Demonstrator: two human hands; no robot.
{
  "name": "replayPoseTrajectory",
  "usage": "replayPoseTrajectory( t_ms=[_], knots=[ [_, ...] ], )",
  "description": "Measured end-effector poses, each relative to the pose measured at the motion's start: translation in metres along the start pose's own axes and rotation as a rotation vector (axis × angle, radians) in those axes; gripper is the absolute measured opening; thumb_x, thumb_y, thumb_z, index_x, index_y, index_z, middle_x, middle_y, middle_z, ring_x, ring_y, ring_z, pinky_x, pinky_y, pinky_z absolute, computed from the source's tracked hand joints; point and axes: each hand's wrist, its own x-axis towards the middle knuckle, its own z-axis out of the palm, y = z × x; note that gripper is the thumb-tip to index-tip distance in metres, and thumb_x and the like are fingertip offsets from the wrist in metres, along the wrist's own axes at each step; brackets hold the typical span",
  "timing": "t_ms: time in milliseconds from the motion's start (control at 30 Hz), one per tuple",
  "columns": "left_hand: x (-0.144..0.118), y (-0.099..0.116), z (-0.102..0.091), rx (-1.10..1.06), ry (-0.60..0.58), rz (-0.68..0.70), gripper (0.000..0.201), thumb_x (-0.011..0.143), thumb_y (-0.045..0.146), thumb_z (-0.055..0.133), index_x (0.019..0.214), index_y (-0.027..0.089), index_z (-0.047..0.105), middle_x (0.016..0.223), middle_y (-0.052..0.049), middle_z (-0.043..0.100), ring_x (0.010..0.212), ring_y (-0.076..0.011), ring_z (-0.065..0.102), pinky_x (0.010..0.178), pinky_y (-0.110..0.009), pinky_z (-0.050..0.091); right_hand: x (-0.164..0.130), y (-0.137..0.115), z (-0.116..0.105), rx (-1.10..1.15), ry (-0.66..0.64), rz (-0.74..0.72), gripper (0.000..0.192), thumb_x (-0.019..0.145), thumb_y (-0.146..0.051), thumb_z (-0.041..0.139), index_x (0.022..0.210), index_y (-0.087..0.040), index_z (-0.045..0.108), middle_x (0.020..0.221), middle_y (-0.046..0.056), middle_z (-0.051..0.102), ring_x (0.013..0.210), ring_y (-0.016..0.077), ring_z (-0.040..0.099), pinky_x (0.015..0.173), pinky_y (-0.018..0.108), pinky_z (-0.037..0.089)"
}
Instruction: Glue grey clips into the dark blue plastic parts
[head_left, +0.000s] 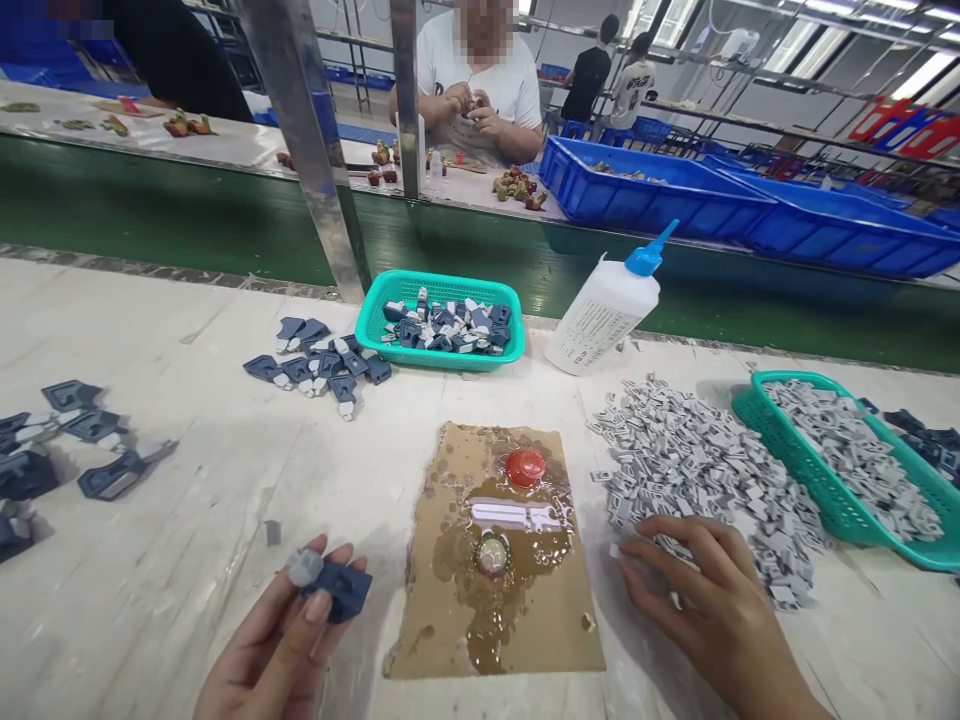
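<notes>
My left hand [289,635] pinches a dark blue plastic part [346,590] that has a light grey knob at one end. At the right, my right hand [694,590] has a small pale grey piece [615,551] at its thumb and index fingertips, beside a heap of small grey plastic pieces [690,460]. Between the hands lies a cardboard sheet [435,610], wet with a shiny clear liquid. On it are a red cap [525,467] and a round, pale cap-like thing [493,553].
A green basket [442,357] holds blue-and-grey parts, with more parts [322,360] beside it. A white bottle [604,310] with a blue nozzle stands behind the cardboard. Another green basket [832,510] holds grey pieces. Past a green belt [187,205], a person [480,90] handles small items.
</notes>
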Motion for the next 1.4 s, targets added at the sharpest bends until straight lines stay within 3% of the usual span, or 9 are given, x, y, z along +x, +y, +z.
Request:
replayPoseTrajectory(
  t_ms=[100, 200, 367, 600, 833, 1100, 1267, 1400],
  knots=[
    [-0.006, 0.001, 0.005, -0.015, -0.023, -0.052, 0.041, 0.043, 0.036, 0.088, 0.08, 0.025, 0.075, 0.091, -0.001, 0.076, 0.088, -0.0241, 0.07, 0.07, -0.02, 0.058, 0.02, -0.017, 0.007, 0.06, 0.029, -0.009, 0.007, 0.083, -0.018, 0.058, 0.088, -0.02, 0.063, 0.094, 0.008, 0.058, 0.086, 0.0209, 0.049, 0.073, 0.035, 0.041],
    [-0.013, 0.001, 0.008, -0.054, -0.04, -0.097, 0.04, 0.04, 0.034, 0.089, 0.077, 0.026, 0.075, 0.089, -0.002, 0.077, 0.087, -0.0255, 0.07, 0.067, -0.021, 0.059, 0.039, -0.03, 0.02, 0.112, -0.023, -0.014, 0.009, 0.085, -0.018, 0.054, 0.085, -0.02, 0.063, 0.095, 0.008, 0.058, 0.087, 0.0212, 0.047, 0.074, 0.036, 0.042],
    [-0.019, 0.001, 0.004, -0.104, -0.07, -0.146, 0.039, 0.04, 0.031, 0.089, 0.077, 0.025, 0.075, 0.09, -0.003, 0.077, 0.084, -0.0266, 0.071, 0.067, -0.024, 0.06, 0.051, -0.035, 0.032, 0.106, -0.07, -0.048, 0.016, 0.088, -0.019, 0.05, 0.08, -0.019, 0.063, 0.094, 0.008, 0.058, 0.086, 0.0215, 0.045, 0.072, 0.037, 0.044],
    [-0.017, 0.001, 0.006, -0.135, -0.092, -0.175, 0.038, 0.041, 0.031, 0.089, 0.075, 0.023, 0.076, 0.078, -0.003, 0.077, 0.075, -0.0231, 0.072, 0.063, -0.019, 0.059, 0.053, -0.036, 0.026, 0.07, -0.122, -0.103, 0.013, 0.087, -0.018, 0.052, 0.081, -0.019, 0.063, 0.094, 0.008, 0.057, 0.086, 0.0219, 0.045, 0.074, 0.038, 0.042],
    [-0.021, 0.002, 0.004, -0.205, -0.19, -0.15, 0.03, 0.048, 0.025, 0.087, 0.076, 0.023, 0.076, 0.08, -0.003, 0.077, 0.073, -0.0219, 0.072, 0.063, -0.019, 0.059, 0.059, -0.04, 0.027, 0.057, -0.129, -0.116, 0.014, 0.087, -0.016, 0.051, 0.081, -0.017, 0.064, 0.092, 0.009, 0.056, 0.085, 0.0219, 0.045, 0.074, 0.038, 0.042],
    [-0.023, 0.005, 0.009, -0.182, -0.195, -0.17, 0.03, 0.051, 0.026, 0.086, 0.079, 0.023, 0.076, 0.08, -0.002, 0.077, 0.076, -0.0206, 0.072, 0.064, -0.018, 0.059, 0.06, -0.043, 0.027, 0.071, -0.143, -0.124, 0.015, 0.087, -0.016, 0.05, 0.08, -0.017, 0.064, 0.092, 0.009, 0.056, 0.085, 0.0215, 0.044, 0.072, 0.037, 0.042],
    [-0.032, 0.008, 0.013, -0.128, -0.174, -0.164, 0.03, 0.056, 0.031, 0.084, 0.084, 0.024, 0.075, 0.083, 0.0, 0.077, 0.079, -0.0174, 0.071, 0.067, -0.015, 0.056, 0.066, -0.043, 0.01, 0.053, -0.018, -0.119, 0.005, 0.084, -0.017, 0.058, 0.085, -0.018, 0.063, 0.088, 0.008, 0.054, 0.083, 0.0213, 0.046, 0.073, 0.038, 0.038],
    [-0.037, 0.005, 0.015, -0.153, -0.244, -0.244, 0.031, 0.061, 0.034, 0.081, 0.09, 0.026, 0.073, 0.09, -0.002, 0.076, 0.087, -0.0207, 0.07, 0.068, -0.017, 0.056, 0.064, -0.043, 0.009, 0.055, 0.029, -0.089, 0.004, 0.083, -0.016, 0.06, 0.085, -0.018, 0.063, 0.087, 0.008, 0.053, 0.08, 0.0206, 0.047, 0.072, 0.038, 0.036]
  ],
)
